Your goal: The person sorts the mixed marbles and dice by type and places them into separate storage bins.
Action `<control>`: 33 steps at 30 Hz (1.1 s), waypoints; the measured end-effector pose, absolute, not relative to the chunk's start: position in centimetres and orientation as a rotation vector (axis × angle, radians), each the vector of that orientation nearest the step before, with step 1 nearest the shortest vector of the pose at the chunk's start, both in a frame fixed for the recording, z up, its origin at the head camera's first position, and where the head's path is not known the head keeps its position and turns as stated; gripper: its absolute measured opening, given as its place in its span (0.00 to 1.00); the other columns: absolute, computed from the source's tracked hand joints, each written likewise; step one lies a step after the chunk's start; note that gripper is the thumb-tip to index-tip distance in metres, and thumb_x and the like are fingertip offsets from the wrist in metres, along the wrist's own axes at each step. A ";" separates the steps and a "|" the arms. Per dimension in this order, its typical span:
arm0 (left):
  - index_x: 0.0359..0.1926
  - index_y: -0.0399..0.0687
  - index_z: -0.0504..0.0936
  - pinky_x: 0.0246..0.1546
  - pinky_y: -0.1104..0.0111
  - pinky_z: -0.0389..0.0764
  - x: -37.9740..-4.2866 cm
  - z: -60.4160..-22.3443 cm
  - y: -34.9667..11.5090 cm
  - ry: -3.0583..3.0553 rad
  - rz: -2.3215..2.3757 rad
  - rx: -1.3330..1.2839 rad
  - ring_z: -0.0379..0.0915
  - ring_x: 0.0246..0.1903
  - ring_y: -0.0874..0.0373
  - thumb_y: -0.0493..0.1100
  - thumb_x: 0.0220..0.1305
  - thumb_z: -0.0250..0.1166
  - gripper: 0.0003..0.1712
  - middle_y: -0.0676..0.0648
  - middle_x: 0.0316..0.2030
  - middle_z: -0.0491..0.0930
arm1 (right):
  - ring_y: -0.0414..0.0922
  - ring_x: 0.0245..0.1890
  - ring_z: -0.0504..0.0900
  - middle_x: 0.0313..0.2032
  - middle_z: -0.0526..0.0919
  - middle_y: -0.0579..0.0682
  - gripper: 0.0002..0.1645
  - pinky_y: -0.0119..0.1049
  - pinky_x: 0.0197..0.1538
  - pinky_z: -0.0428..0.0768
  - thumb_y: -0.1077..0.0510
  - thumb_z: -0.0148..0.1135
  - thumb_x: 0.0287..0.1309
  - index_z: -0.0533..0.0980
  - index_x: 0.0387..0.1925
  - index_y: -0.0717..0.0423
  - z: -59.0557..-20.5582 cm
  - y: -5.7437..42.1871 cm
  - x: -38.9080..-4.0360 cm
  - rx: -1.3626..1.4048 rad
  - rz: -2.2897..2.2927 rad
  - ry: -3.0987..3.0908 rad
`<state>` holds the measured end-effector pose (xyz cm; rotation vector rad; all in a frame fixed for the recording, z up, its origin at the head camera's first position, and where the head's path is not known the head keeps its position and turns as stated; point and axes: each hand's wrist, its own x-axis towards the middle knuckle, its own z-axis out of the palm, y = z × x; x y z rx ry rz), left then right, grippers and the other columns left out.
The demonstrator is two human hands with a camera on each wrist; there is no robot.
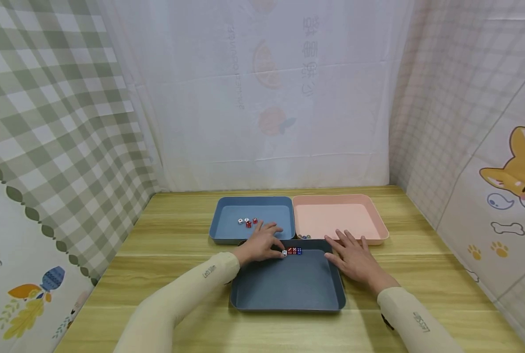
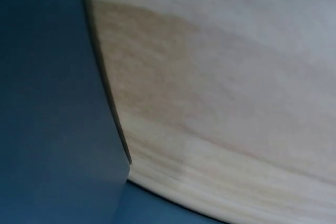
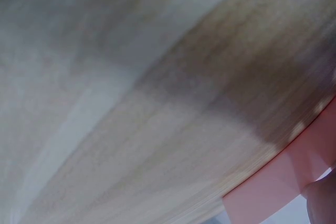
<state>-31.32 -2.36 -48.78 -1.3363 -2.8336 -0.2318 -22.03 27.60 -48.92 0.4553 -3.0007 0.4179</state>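
Note:
My left hand reaches over the left rim of the dark grey-blue tray and pinches a white die between thumb and finger. That die is at the left end of a short row of red dice and blue dice by the tray's far wall. My right hand lies with fingers spread at the tray's far right corner, its fingertips over the near rim of the pink tray. It holds nothing. Neither wrist view shows the dice.
Behind on the left, a blue tray contains white dice and red dice. Small round marbles lie in the pink tray's near left corner. The wood-grain table is bounded by hanging cloths.

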 end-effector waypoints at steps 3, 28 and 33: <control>0.42 0.61 0.91 0.69 0.39 0.49 -31.2 -48.9 -2.2 -2.825 -0.212 -1.316 0.55 0.71 0.46 0.60 0.62 0.69 0.14 0.47 0.65 0.71 | 0.68 0.72 0.52 0.72 0.59 0.66 0.37 0.75 0.65 0.43 0.35 0.48 0.71 0.66 0.72 0.51 -49.0 27.6 -22.0 0.455 0.413 -3.000; 0.37 0.59 0.91 0.68 0.37 0.48 -31.6 -47.7 -2.9 -2.865 -0.356 -1.215 0.61 0.67 0.48 0.57 0.58 0.73 0.11 0.46 0.62 0.73 | 0.68 0.72 0.51 0.72 0.59 0.66 0.37 0.75 0.65 0.42 0.35 0.48 0.71 0.66 0.72 0.51 -49.1 27.7 -22.1 0.457 0.426 -3.010; 0.38 0.59 0.90 0.69 0.39 0.48 -31.7 -47.3 -3.1 -2.884 -0.360 -1.195 0.59 0.69 0.48 0.58 0.59 0.72 0.12 0.46 0.64 0.72 | 0.68 0.72 0.52 0.72 0.59 0.66 0.37 0.75 0.65 0.43 0.35 0.48 0.71 0.66 0.72 0.51 -49.0 27.6 -22.1 0.457 0.415 -3.007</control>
